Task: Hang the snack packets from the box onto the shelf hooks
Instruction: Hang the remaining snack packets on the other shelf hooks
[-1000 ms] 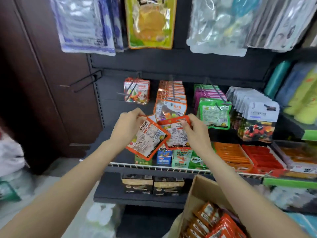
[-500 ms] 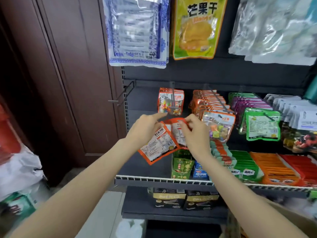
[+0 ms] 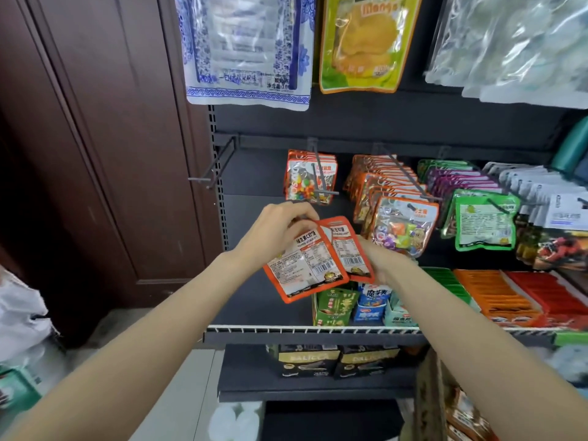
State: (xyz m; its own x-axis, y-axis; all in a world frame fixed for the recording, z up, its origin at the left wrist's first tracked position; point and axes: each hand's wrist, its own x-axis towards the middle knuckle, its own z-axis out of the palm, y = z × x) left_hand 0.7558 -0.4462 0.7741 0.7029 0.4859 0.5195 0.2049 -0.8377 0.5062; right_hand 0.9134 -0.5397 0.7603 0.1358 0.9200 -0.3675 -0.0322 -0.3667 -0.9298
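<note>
My left hand (image 3: 280,230) has lifted toward the half-filled hook (image 3: 321,178) at 12 o'clock, its grip pinching two orange packets (image 3: 313,259); my right hand (image 3: 383,262), mostly hidden, steadies them. Hanging looks imminent.

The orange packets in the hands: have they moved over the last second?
Yes. The orange packets have moved left, from below the full hook to below the sparse hook.
</note>
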